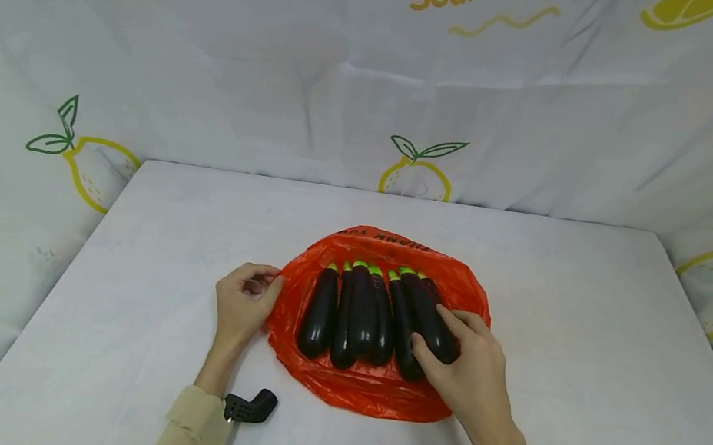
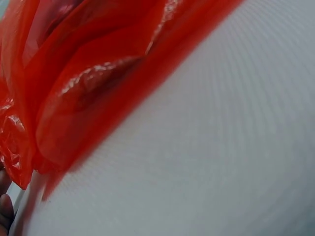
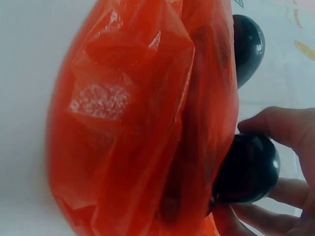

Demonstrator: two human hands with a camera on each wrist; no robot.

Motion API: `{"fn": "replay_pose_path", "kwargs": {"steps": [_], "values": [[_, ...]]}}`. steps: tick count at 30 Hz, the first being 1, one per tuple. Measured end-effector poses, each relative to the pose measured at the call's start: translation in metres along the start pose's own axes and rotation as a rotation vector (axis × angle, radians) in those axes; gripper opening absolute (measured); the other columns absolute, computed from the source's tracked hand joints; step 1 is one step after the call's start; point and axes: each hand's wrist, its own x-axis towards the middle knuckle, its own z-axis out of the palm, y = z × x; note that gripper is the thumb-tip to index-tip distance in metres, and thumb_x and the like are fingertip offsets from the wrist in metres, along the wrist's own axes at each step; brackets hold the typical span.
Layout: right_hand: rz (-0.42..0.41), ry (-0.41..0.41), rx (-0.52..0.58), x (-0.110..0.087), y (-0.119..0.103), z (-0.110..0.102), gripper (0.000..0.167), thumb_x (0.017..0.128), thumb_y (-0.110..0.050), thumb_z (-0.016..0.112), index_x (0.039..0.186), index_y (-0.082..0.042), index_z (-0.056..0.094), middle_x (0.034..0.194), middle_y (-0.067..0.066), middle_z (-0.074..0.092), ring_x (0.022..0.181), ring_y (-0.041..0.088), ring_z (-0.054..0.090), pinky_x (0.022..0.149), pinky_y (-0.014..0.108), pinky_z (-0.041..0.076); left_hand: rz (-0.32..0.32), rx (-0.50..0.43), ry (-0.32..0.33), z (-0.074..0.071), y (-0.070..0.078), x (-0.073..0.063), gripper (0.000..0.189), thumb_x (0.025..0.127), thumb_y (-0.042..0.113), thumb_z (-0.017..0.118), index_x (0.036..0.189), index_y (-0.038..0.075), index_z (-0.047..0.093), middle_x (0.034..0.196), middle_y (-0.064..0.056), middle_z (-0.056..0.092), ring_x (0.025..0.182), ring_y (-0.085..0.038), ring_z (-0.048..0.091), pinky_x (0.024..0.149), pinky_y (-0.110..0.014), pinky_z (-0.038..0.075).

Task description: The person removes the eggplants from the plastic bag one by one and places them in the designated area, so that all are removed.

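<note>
A red plastic bag lies spread open on the table, with several dark purple eggplants side by side in it, green stem ends pointing away from me. At the bag's left edge, my left hand pinches the plastic between thumb and fingers; in the left wrist view only its fingertips show beside the bag. My right hand grips the rounded end of a right-hand eggplant, thumb on one side and fingers on the other. The right wrist view shows this eggplant's end past the bag's rim.
The white-covered table extends around the bag on all sides. Behind it hangs a white cloth with lemon prints. Black wrist devices sit at both wrists, close above the table.
</note>
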Motion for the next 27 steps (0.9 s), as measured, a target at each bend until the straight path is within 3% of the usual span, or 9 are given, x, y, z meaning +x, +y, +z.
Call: {"fn": "replay_pose_path", "kwargs": {"steps": [13, 17, 21, 25, 27], "values": [[-0.023, 0.087, 0.063, -0.01, -0.004, -0.009, 0.044, 0.078, -0.011, 0.086, 0.118, 0.002, 0.074, 0.11, 0.019, 0.071, 0.094, 0.033, 0.069, 0.071, 0.048, 0.063, 0.017, 0.018, -0.011, 0.0, -0.003, 0.0, 0.005, 0.085, 0.005, 0.074, 0.086, 0.002, 0.078, 0.074, -0.015, 0.071, 0.065, -0.003, 0.051, 0.061, -0.014, 0.043], [-0.035, 0.107, 0.092, -0.012, -0.004, -0.013, 0.043, 0.077, -0.01, 0.087, 0.117, 0.001, 0.075, 0.108, 0.017, 0.072, 0.093, 0.03, 0.07, 0.073, 0.026, 0.062, 0.014, 0.032, -0.017, 0.001, -0.003, 0.0, 0.005, 0.084, 0.005, 0.074, 0.085, 0.002, 0.077, 0.074, -0.015, 0.071, 0.065, -0.003, 0.051, 0.061, -0.014, 0.043], [-0.048, 0.137, 0.126, -0.012, 0.0, -0.016, 0.044, 0.075, -0.007, 0.087, 0.116, 0.003, 0.074, 0.107, 0.017, 0.072, 0.093, 0.03, 0.07, 0.079, 0.001, 0.046, 0.014, 0.046, -0.02, 0.001, -0.003, 0.0, 0.005, 0.084, 0.005, 0.074, 0.086, 0.002, 0.077, 0.076, -0.014, 0.071, 0.066, -0.003, 0.052, 0.062, -0.013, 0.043], [-0.028, 0.16, 0.147, -0.01, 0.006, -0.022, 0.044, 0.076, -0.005, 0.086, 0.117, 0.005, 0.073, 0.109, 0.019, 0.071, 0.094, 0.031, 0.069, 0.08, -0.004, 0.042, 0.013, 0.058, -0.021, 0.001, -0.003, 0.0, 0.006, 0.084, 0.005, 0.073, 0.087, 0.002, 0.077, 0.076, -0.014, 0.072, 0.067, -0.003, 0.052, 0.063, -0.013, 0.044], [-0.007, 0.172, 0.157, -0.009, 0.009, -0.025, 0.044, 0.076, -0.004, 0.086, 0.117, 0.005, 0.073, 0.109, 0.018, 0.072, 0.094, 0.025, 0.069, 0.081, -0.004, 0.042, 0.008, 0.058, -0.024, 0.001, -0.003, 0.0, 0.005, 0.084, 0.005, 0.073, 0.087, 0.002, 0.077, 0.076, -0.014, 0.072, 0.066, -0.003, 0.052, 0.063, -0.013, 0.044]]}}
